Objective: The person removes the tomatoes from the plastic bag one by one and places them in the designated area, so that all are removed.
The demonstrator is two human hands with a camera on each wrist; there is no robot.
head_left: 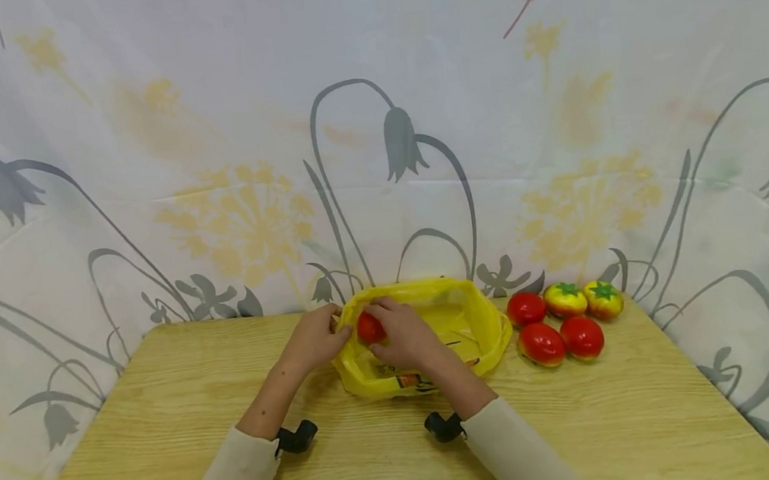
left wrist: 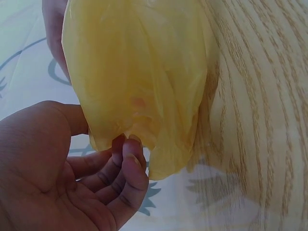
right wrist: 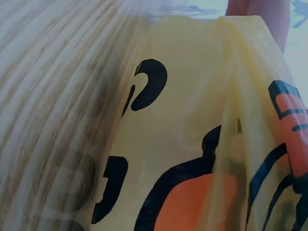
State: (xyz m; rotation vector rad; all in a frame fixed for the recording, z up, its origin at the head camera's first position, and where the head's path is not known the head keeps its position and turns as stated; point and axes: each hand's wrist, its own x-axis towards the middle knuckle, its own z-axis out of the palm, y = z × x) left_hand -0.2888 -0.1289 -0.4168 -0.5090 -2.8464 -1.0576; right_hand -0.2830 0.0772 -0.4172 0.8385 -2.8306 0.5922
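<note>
A yellow plastic bag [head_left: 496, 337] lies spread open like a bowl on the table, its mouth facing up. At its left rim my left hand [head_left: 312, 341] pinches the plastic; in the left wrist view the thumb goes behind the bag [left wrist: 139, 72] and the fingers [left wrist: 134, 168] curl at its edge. My right hand [head_left: 401, 336] reaches inside the bag's mouth and holds a red tomato [head_left: 369, 328] near the left wall. Only the printed side of the bag [right wrist: 187, 96] shows in the right wrist view, the right hand being hidden there.
Right of the bag, several shiny tomatoes stand grouped: red ones [head_left: 542, 344] in front and at the left, yellow-red ones [head_left: 603, 300] with green leaf tops behind. The wooden table [head_left: 186, 410] ends at a flower-patterned cloth backdrop [head_left: 382, 217].
</note>
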